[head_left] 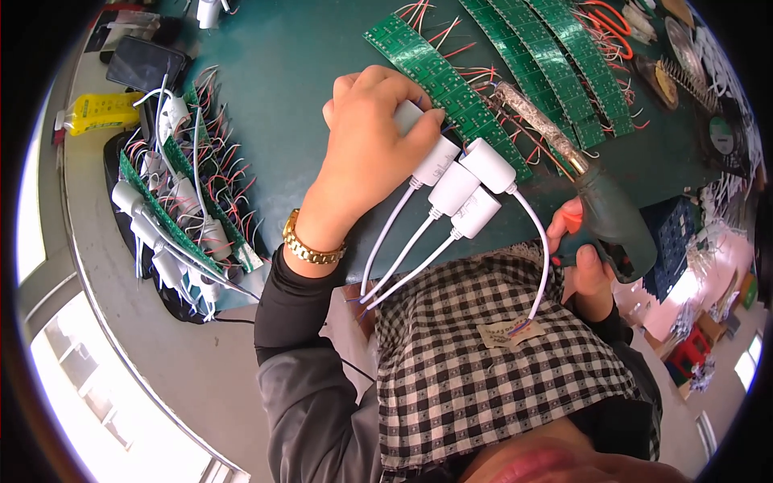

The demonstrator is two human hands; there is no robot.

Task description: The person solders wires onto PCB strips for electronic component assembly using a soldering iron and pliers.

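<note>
My left hand, with a gold watch at its wrist, has its fingers closed round a white cylindrical housing at the edge of a green circuit board strip. Its fingertips are partly hidden. In my right hand is a dark green soldering gun, its metal barrel angled up and left over the strip. The tip is close to the strip's wires; whether it touches cannot be made out. Several more white housings with cables, one of them a corded housing, sit below the strip and trail cables toward my lap.
More green board strips with red and white wires lie at the far right, near orange-handled scissors. At left are a heap of wired boards, a yellow bottle and a dark flat device. Blue panels stand at right.
</note>
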